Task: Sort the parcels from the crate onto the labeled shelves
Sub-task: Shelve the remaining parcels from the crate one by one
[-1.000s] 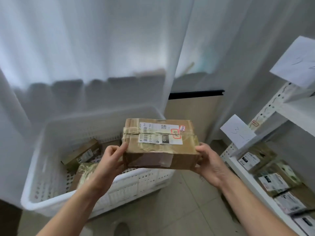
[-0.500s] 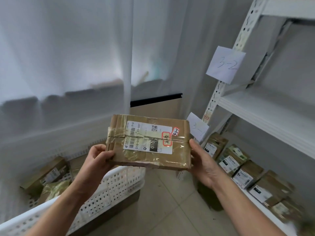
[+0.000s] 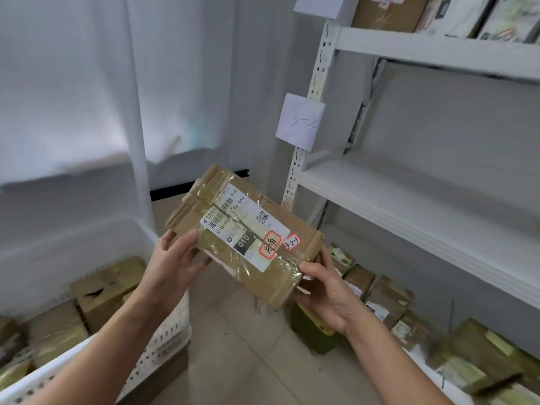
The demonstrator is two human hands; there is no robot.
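A taped brown cardboard parcel [image 3: 245, 235] with a white shipping label and a small tag reading 3-2-1 is held tilted at chest height. My left hand [image 3: 172, 264] grips its near left end and my right hand [image 3: 324, 290] grips its lower right corner from beneath. The white perforated crate [image 3: 163, 340] stands at the lower left with several brown parcels inside. To the right rises the white metal shelf unit [image 3: 409, 194]; a paper sign marked 3-2 [image 3: 301, 121] hangs on its post beside the bare middle shelf.
The bottom shelf holds a row of several parcels [image 3: 388, 299], and more boxes [image 3: 388, 11] stand on the top shelf. White curtains hang behind the crate. Beige tiled floor [image 3: 248, 355] lies between crate and shelves.
The view has swung right and up from the crate toward the shelves. The parcel has turned from level to tilted, its right end lower, and moved closer to the 3-2 shelf.
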